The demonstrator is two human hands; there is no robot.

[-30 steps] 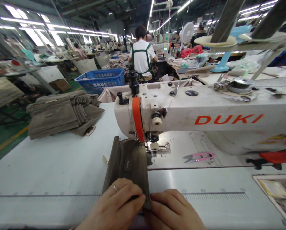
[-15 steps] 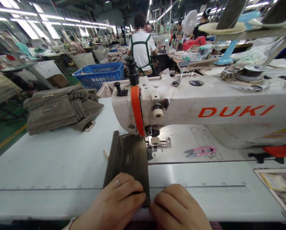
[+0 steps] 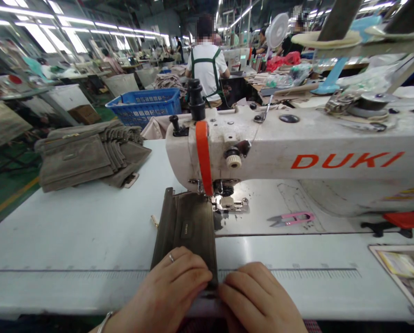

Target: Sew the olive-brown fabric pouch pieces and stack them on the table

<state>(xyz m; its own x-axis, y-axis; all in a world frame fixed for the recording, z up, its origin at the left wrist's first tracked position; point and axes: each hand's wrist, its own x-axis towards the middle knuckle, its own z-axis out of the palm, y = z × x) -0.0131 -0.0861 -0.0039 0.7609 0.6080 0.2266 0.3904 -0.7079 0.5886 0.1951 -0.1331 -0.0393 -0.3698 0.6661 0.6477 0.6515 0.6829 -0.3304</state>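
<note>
A dark olive flat pouch (image 3: 196,222) with a small label plate lies lengthwise toward me. Its far right edge runs beneath the presser foot of the sewing machine (image 3: 262,148), and a gold zipper pull (image 3: 154,222) sticks out on its left. My left hand (image 3: 172,286) rests on the near end of the pouch, fingers curled and closed over its right edge. At the near right corner, my right hand (image 3: 258,291) is closed in a pinch, its fingertips against the pouch edge. The thumb of the right hand is mostly hidden.
A stack of similar olive pieces (image 3: 78,157) lies at the table's left. Pink thread snips (image 3: 293,218) rest on the machine bed. Beyond are a blue crate (image 3: 144,104) and a seated person (image 3: 207,69). A shallow tray (image 3: 376,254) is set in at the right.
The pouch's near edge now appears slightly higher in view, and both hands have shifted up a little with it. The view itself has moved slightly.
</note>
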